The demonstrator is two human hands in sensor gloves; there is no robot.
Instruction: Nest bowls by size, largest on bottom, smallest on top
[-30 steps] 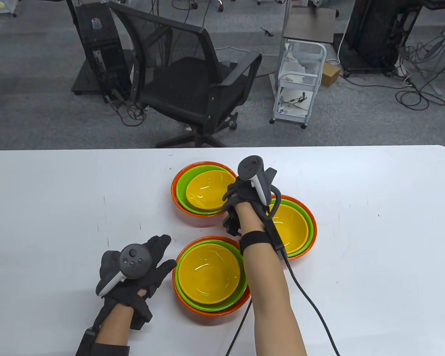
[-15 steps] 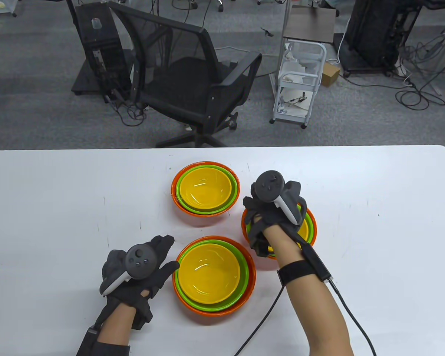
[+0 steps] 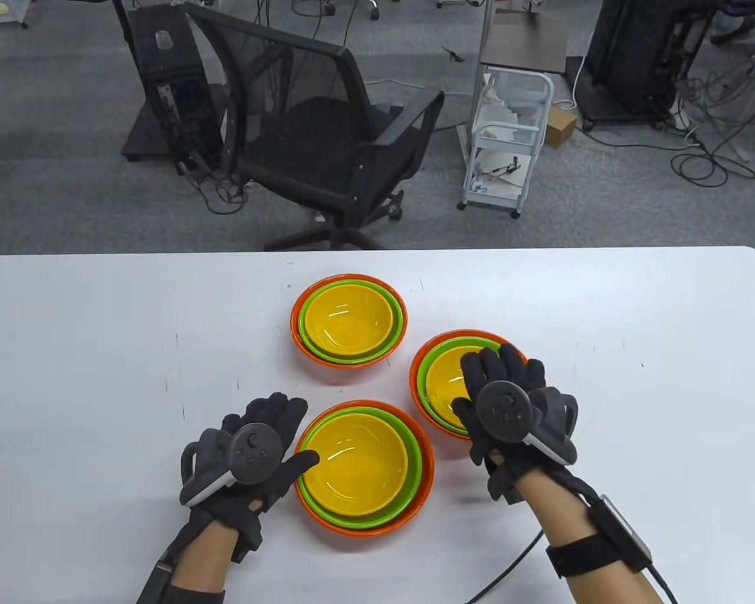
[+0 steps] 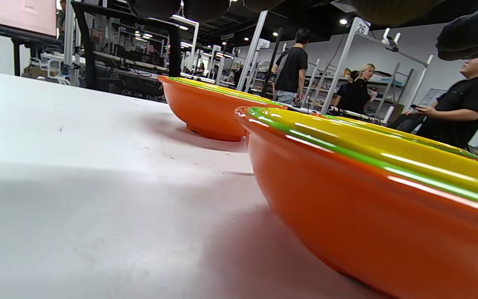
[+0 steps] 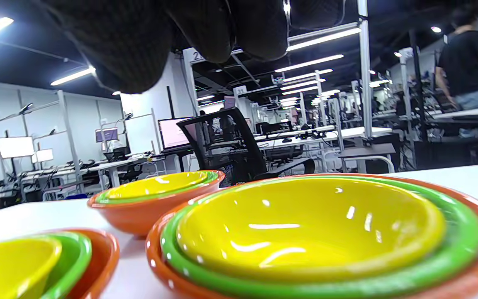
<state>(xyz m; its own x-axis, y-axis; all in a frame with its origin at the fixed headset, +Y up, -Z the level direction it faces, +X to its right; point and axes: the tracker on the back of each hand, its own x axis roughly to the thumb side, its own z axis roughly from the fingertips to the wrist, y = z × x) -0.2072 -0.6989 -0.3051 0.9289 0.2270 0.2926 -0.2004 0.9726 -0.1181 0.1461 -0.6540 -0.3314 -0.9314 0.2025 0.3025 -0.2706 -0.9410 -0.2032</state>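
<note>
The white worktop (image 3: 100, 352) fills the lower frame, carrying three orange-green-yellow nested bowl stacks (image 3: 348, 319) at centre. The left hand (image 3: 251, 450), fingers spread, holds nothing beside the lower stack (image 3: 360, 467); the right hand (image 3: 509, 409), equally spread, hovers over the right stack (image 3: 437, 377).

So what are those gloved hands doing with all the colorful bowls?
They are stacking bowls by size. All three stacks already sit yellow in green in orange. The right hand hovers open over the right stack, and the left hand lies open beside the near one, holding nothing.
</note>
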